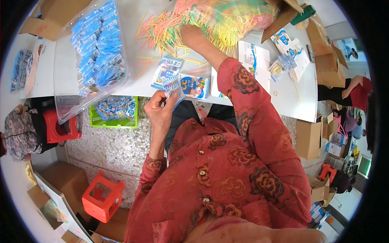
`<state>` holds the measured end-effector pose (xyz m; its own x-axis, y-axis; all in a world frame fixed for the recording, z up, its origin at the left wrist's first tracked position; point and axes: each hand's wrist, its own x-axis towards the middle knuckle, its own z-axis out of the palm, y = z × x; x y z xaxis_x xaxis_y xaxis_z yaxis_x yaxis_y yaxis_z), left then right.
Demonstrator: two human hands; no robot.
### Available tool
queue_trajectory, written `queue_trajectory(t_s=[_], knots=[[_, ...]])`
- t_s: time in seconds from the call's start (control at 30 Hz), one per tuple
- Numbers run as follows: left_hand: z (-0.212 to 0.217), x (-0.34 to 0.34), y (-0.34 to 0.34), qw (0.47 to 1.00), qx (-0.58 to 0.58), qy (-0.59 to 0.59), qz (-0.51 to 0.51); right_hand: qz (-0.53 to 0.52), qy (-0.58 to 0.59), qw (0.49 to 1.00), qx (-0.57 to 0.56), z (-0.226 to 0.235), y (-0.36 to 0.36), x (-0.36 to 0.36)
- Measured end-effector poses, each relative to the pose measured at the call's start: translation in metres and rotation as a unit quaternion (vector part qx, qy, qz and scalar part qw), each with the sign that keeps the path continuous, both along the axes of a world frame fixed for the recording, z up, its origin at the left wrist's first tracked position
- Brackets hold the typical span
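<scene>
My left hand (159, 108) pinches a small blue-and-white plastic packet (173, 86) at the table's near edge. My right hand (192, 36) reaches into a loose pile of thin coloured sticks (165, 31), pink, yellow and green; its fingers are hidden there. More blue-and-white packets (165, 72) lie flat just beyond my left hand. Beside them is a printed blue-and-yellow card or packet (195, 86), partly under the held packet. A large clear bag of sticks (239, 18) lies behind the pile.
A clear plastic tray (125, 67) full of striped packets stands at the left and overhangs the table edge. Below it is a green crate (135, 121) of packets. Flat printed cartons (259, 60) lie right. A red stool (103, 196) stands on the floor; other people sit at both sides.
</scene>
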<state>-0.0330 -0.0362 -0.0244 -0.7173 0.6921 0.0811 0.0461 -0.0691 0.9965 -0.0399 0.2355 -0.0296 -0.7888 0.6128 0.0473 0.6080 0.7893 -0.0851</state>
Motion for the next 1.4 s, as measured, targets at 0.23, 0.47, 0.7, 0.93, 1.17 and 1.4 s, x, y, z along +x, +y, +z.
queue_trajectory(t_s=[0.23,0.47,0.7,0.93,1.17,1.4], knots=[[0.002,0.001,-0.002,1.000,0.016,-0.005,-0.003,0.004,0.091,0.996,-0.009,-0.013,0.012,0.029],[0.001,0.002,0.002,1.000,-0.004,0.006,-0.008,-0.023,0.232,0.944,-0.233,-0.011,0.018,0.074],[0.004,0.003,0.004,1.000,0.000,0.000,-0.018,-0.029,0.273,0.928,-0.254,-0.006,-0.004,0.102],[0.017,0.011,0.014,1.000,0.009,0.013,-0.023,0.106,0.384,0.917,-0.026,-0.049,0.005,0.106],[0.022,0.008,0.025,0.996,-0.004,0.069,-0.049,-0.133,0.300,0.886,-0.328,0.010,-0.001,0.115],[0.024,0.010,0.041,0.990,-0.023,0.120,-0.070,0.060,0.404,0.761,-0.504,0.106,-0.058,0.135]])
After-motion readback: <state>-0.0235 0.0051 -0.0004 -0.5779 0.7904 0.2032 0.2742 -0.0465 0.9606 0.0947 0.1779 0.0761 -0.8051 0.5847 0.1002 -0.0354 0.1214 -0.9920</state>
